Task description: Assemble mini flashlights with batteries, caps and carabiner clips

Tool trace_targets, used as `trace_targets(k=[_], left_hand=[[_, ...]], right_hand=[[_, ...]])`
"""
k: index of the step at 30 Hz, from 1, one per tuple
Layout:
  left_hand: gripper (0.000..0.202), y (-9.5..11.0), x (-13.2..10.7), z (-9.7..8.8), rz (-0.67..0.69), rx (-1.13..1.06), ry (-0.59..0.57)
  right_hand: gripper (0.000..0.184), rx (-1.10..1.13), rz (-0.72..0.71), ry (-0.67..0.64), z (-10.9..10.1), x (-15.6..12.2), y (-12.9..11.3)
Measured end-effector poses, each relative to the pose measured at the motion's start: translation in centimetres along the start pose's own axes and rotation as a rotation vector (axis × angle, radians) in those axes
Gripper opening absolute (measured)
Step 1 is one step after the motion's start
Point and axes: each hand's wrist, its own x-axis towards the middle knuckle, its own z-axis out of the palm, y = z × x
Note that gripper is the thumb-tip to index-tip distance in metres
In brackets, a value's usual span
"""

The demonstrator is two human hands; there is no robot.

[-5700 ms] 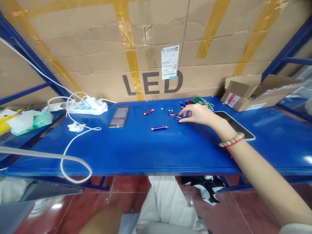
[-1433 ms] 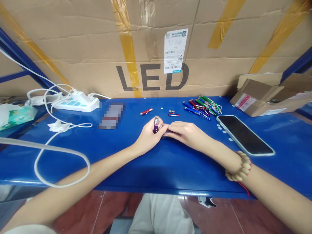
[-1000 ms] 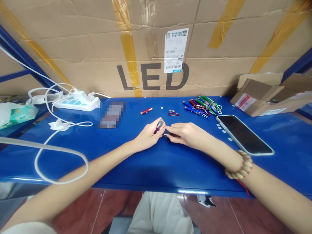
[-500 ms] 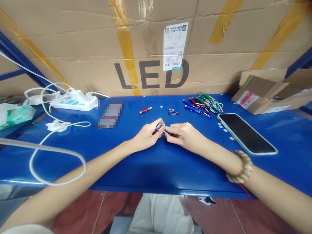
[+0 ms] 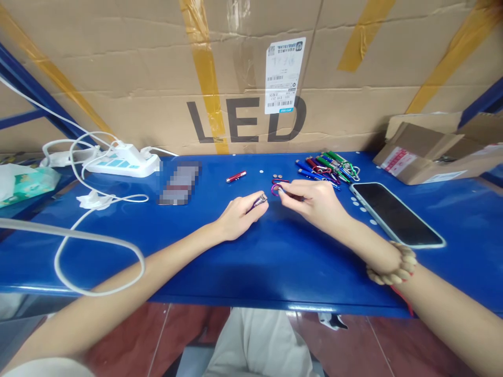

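My left hand (image 5: 240, 217) is closed around a small purple penlight (image 5: 259, 200), its metal end showing past the thumb. Between the fingertips of my right hand (image 5: 316, 201) is a purple carabiner clip (image 5: 275, 190), held apart from the penlight. Just behind that clip, a red carabiner (image 5: 283, 181) lies on the blue table (image 5: 243, 272). Small round discs (image 5: 277, 176) sit behind it. A red penlight (image 5: 236, 177) lies beyond my left hand. Behind my right hand is a pile of blue, red and green penlights (image 5: 330, 163) with clips.
A phone (image 5: 396, 212) lies at right, with several pale discs (image 5: 359, 204) beside it. An opened carton (image 5: 424, 152) stands at back right. At left are a power strip (image 5: 126, 161), looping white cables (image 5: 98, 241) and a blurred flat object (image 5: 181, 183). A large cardboard box (image 5: 149, 78) walls the back.
My hands have separated. My right hand has moved right and slightly away from me with the purple carabiner, while my left hand keeps the penlight in nearly the same place.
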Motion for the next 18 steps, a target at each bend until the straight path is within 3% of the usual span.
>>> trace_targets(k=[5,18], left_hand=[[0.029,-0.3,0.1,0.4,0.081,0.070,-0.032],[0.030,-0.1,0.4,0.5,-0.001,-0.003,-0.042]], right_hand=[[0.020,-0.011,-0.075,0.074,0.5,-0.2,-0.9],[0.023,-0.331,-0.131,0.085,1.2,-0.6,-1.8]])
